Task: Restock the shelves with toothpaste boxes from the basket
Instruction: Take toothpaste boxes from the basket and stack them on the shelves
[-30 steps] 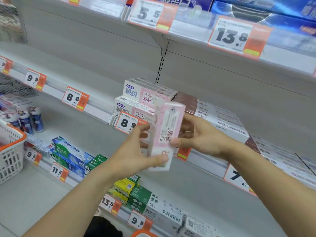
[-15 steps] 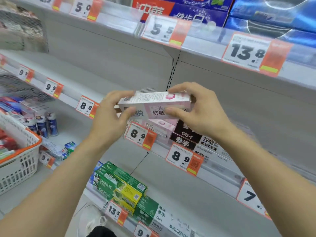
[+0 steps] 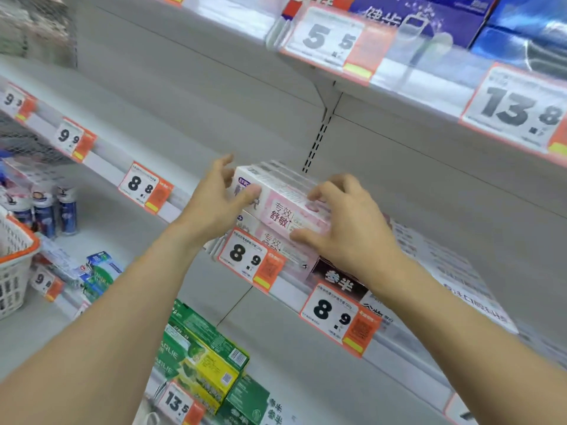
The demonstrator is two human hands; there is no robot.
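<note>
**Fingers on the pink box at the middle shelf**

Fingers of both my hands are on one long pink-and-white cardboard toothpaste box (image 3: 283,207), lying flat on top of another box of the same kind (image 3: 270,240) at the front of the grey metal middle shelf (image 3: 196,207). My left hand (image 3: 214,207) is at the box's left end, thumb pressed on its front face, the other fingers spread loosely and reaching behind it, where I cannot see their tips. My right hand (image 3: 346,228) is curled over the right end, fingertips on the top edge, thumb under the front; it hides that end of the box altogether.

The lower pink box is half covered by an orange-and-white price tag reading 8.9 (image 3: 251,259). A dark brown box (image 3: 337,277) beside it shows only a corner past my right wrist. To the right, white boxes (image 3: 445,265) run blurred along the shelf.

At the left edge, the white plastic basket with an orange rim (image 3: 15,265) is cut off, its contents out of sight. Below, green and yellow boxes (image 3: 205,357) are stacked on the lower shelf; blue boxes (image 3: 429,19) on the top shelf are cropped by the frame. Small blue-and-white bottles (image 3: 46,210) stand blurred at the left.
</note>
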